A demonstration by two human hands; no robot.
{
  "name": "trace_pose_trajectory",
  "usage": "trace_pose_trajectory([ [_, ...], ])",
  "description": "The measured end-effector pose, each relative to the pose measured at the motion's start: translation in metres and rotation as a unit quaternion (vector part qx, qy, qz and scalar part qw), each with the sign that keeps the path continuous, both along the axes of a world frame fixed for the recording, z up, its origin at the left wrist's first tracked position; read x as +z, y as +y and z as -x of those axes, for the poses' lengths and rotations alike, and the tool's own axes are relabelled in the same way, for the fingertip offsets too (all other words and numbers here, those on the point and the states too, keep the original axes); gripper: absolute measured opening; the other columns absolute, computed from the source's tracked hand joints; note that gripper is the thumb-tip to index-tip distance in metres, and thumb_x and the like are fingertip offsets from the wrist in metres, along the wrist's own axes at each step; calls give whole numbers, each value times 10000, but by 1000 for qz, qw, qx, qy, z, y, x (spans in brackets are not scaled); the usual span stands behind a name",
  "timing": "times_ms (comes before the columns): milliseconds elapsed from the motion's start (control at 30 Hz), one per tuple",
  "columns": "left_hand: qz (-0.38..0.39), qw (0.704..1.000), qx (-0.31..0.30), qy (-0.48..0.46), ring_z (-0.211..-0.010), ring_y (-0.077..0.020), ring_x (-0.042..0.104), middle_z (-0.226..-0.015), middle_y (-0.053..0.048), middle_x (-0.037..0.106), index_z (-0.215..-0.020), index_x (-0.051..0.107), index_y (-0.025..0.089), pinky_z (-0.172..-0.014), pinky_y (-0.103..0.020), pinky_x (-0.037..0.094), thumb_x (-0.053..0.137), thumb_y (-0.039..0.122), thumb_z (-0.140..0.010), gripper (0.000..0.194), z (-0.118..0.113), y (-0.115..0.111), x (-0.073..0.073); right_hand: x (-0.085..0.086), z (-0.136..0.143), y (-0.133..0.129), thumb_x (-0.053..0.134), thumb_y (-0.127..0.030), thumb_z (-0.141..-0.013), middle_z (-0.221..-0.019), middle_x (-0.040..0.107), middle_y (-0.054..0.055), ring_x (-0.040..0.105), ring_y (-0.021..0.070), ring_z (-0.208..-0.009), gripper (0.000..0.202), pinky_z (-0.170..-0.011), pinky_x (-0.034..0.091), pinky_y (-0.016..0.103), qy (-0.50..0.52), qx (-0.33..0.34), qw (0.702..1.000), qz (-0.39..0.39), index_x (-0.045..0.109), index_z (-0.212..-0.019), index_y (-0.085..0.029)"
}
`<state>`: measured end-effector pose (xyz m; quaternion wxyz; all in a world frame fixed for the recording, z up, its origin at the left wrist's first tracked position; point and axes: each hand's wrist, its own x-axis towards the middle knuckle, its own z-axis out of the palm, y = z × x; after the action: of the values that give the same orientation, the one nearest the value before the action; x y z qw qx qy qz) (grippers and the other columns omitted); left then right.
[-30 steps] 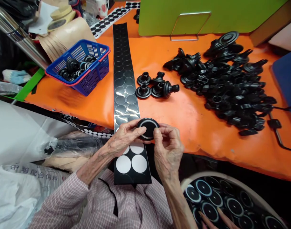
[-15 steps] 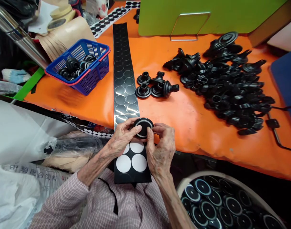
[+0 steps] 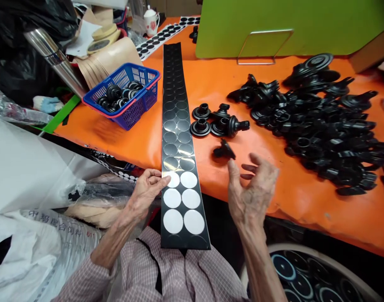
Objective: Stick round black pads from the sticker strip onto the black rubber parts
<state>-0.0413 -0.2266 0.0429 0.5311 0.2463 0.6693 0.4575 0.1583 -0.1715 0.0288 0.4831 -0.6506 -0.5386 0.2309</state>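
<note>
A long black sheet of round stickers (image 3: pixel 170 151) runs from the orange table toward my lap, with bare white circles at its near end. My left hand (image 3: pixel 147 189) pinches its left edge, thumb resting on a white circle. Off to the right, my right hand (image 3: pixel 254 188) is empty, fingers spread and curved. Just beyond its thumb a black plastic knob-like part (image 3: pixel 225 150) is tilted on its side, slightly blurred. Several similar flanged black parts (image 3: pixel 200 127) stand in a small group farther back.
A large heap of black parts (image 3: pixel 317 121) covers the right of the orange table (image 3: pixel 135 149). A blue basket (image 3: pixel 138 109) with black parts stands at left. A green board (image 3: pixel 273 25) rises behind. A round tub (image 3: pixel 275 248) of black discs sits below right.
My right hand has let go of the black part and moved right; the part now lies on the table. My left hand has shifted from the part to the sheet's edge. The view has shifted.
</note>
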Motion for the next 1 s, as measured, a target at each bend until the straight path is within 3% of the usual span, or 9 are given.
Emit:
trace_pose_trajectory([
  [67,-7,997,33,-71,-599,-102,554,-684,20,628,-867,560,167,-572,-222,400,819,431,-610,450,-6,6,-1,3,8,-13,524,-401,-900,-1096,613,108,603,231,-953,290,-846,516,465,-53,113,992,-12,588,-1110,-212],
  [133,-22,993,32,-109,-601,-107,558,-681,12,637,-840,595,152,-595,-232,409,812,428,-614,417,-11,14,1,3,18,-22,449,-334,-943,-1101,644,100,605,232,-1006,256,-888,514,467,-70,260,963,-13,607,-1109,-218],
  [200,-35,991,14,-132,-621,-112,563,-693,1,650,-802,630,139,-636,-241,420,799,406,-627,361,-12,19,4,1,28,-22,421,-294,-953,-1128,648,109,579,257,-1085,266,-941,484,502,-116,328,937,-27,629,-1098,-214],
  [333,-68,982,-2,-175,-678,-109,566,-727,3,666,-805,681,144,-699,-237,418,792,324,-648,263,-10,20,5,0,43,-6,447,-318,-946,-1218,613,136,543,298,-1149,316,-969,453,535,-186,335,922,-58,613,-1187,-200],
  [467,-99,976,-10,-192,-717,-100,550,-732,10,663,-776,696,150,-740,-224,402,788,288,-667,199,-7,19,-2,3,53,5,457,-367,-950,-1122,636,150,574,293,-1039,336,-887,499,482,-205,340,915,-63,623,-1161,-165],
  [833,-84,975,-7,-203,-772,-107,526,-770,6,639,-814,710,154,-778,-217,389,795,296,-667,221,-11,12,-10,-5,60,4,473,-289,-946,-1038,651,119,575,272,-972,238,-855,483,443,-237,352,902,-76,636,-1093,-196],
  [933,-90,976,9,-198,-798,-115,532,-790,0,639,-828,700,155,-807,-226,396,782,312,-674,234,-15,10,-14,-10,63,2,427,-223,-957,-1038,663,122,593,255,-978,239,-857,492,409,-213,342,909,-106,638,-1063,-186],
  [1000,-69,983,-1,-170,-762,-121,525,-783,-2,622,-842,683,155,-773,-243,407,758,363,-690,268,-14,6,-17,-11,58,4,395,-190,-965,-975,671,101,620,218,-901,240,-787,514,351,-170,304,930,-121,631,-1007,-185],
])
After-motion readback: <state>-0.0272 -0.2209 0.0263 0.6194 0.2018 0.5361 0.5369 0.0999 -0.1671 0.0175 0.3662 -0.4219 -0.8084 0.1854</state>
